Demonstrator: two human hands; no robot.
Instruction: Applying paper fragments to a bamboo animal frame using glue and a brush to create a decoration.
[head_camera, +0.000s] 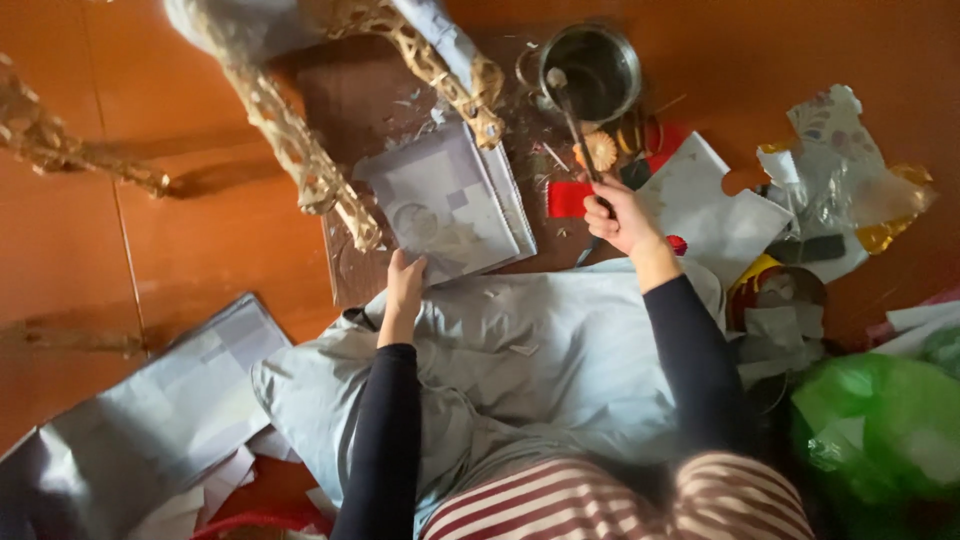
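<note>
Head view looks straight down at a person seated on an orange-brown floor (200, 230), a pale grey-blue cloth (540, 340) spread over the lap. The right hand (618, 215) is clenched around the dark handle of a long brush (575, 125), whose far end rests inside a round metal pot (592, 70) standing near the top edge of the floor area in view. The left hand (405, 285) lies with fingers laid flat and loosely curled on the near edge of a stack of grey paper sheets (450, 200), touching it at its lower left corner; whether the thumb grips beneath cannot be told. The stack sits on a brown mat (345, 110) just beyond the cloth. Gilded, ornate furniture legs (300, 150) cross above the stack at the upper left. Between pot and right hand lie a red scrap (568, 198) and a small orange flower-shaped piece (601, 150). A white card with a notched edge (710, 215) lies just right of the right hand. Further right sits crumpled floral paper with gold foil (850, 170). A green plastic bag (880, 430) fills the lower right corner. More grey sheets (170, 400) lie loose at the lower left.
</note>
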